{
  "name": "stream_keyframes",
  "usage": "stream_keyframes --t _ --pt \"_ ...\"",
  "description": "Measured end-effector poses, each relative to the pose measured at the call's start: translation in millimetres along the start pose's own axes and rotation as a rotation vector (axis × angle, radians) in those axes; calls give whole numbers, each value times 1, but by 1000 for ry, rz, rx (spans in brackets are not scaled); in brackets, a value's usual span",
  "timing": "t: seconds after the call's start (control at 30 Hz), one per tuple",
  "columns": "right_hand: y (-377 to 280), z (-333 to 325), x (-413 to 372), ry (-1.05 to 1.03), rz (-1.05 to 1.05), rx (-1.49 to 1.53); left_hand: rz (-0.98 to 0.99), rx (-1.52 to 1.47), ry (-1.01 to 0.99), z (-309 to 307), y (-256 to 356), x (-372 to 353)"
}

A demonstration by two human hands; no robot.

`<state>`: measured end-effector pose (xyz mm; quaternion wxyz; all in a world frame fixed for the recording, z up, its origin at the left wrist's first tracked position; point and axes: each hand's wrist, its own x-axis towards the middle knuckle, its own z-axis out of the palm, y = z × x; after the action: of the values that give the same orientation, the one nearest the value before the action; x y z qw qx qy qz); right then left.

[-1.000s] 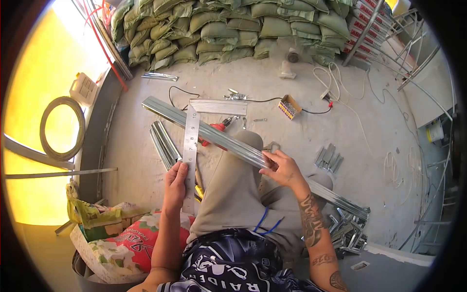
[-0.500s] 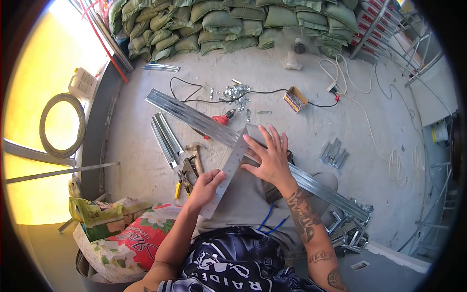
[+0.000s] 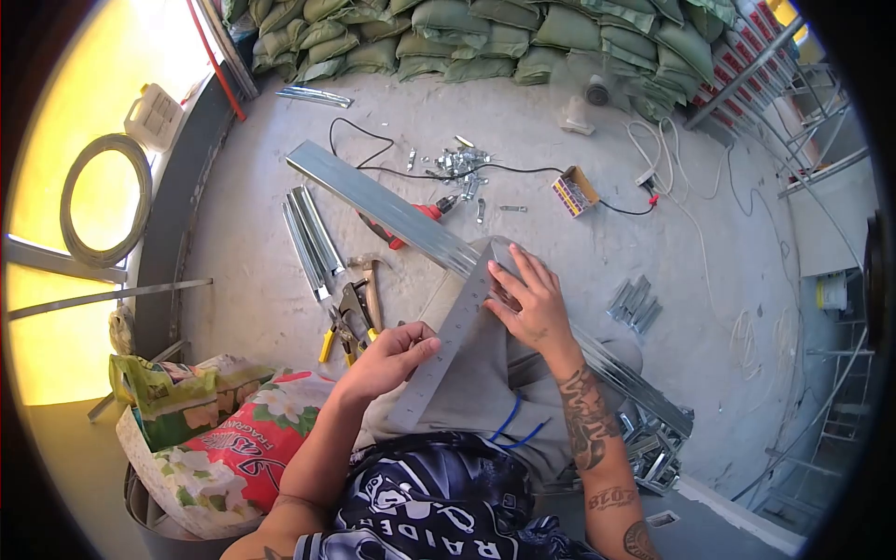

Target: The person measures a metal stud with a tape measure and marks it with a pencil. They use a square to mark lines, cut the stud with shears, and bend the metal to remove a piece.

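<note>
A long galvanised metal channel (image 3: pixel 373 205) runs diagonally across my lap. Against it, at an angle, lies a flat metal strip (image 3: pixel 443 359) with evenly spaced small marks along it. My left hand (image 3: pixel 392 359) is closed at the strip's left edge, thumb on the near side and fingers partly hidden. Over the strip's upper end, where it meets the channel, my right hand (image 3: pixel 532 303) bends its fingers, with the thumb lower down. A hammer (image 3: pixel 371 285), yellow-handled snips (image 3: pixel 350 317) and a red power drill (image 3: pixel 397 233) lie on the floor beyond my left hand.
Short channel pieces (image 3: pixel 313 243) lie left, more metal offcuts (image 3: pixel 635 303) right. Small metal clips (image 3: pixel 457 163) are scattered ahead near a cardboard box (image 3: pixel 574 193) and black cord. Stacked green sacks (image 3: pixel 504 37) line the back. A red floral bag (image 3: pixel 243 448) sits left.
My right hand's spread fingers have drawn together over the strip's upper end. The left hand has shifted slightly at the strip's edge. The channel has rolled a little, and the camera view has shifted.
</note>
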<state>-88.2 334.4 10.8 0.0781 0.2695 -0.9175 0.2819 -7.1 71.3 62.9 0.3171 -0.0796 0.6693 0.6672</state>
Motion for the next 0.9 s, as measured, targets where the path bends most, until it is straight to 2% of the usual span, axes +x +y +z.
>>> stream_keyframes --t 0.17,0.4,0.9 --pt "2 2 1 6 -46 -52 -42 32 -50 -5 7 -1" --pt "2 5 0 6 -84 -115 -3 42 -28 -6 1 1" --pt "-2 5 -2 -23 -59 -119 19 54 -15 -7 -5 1"
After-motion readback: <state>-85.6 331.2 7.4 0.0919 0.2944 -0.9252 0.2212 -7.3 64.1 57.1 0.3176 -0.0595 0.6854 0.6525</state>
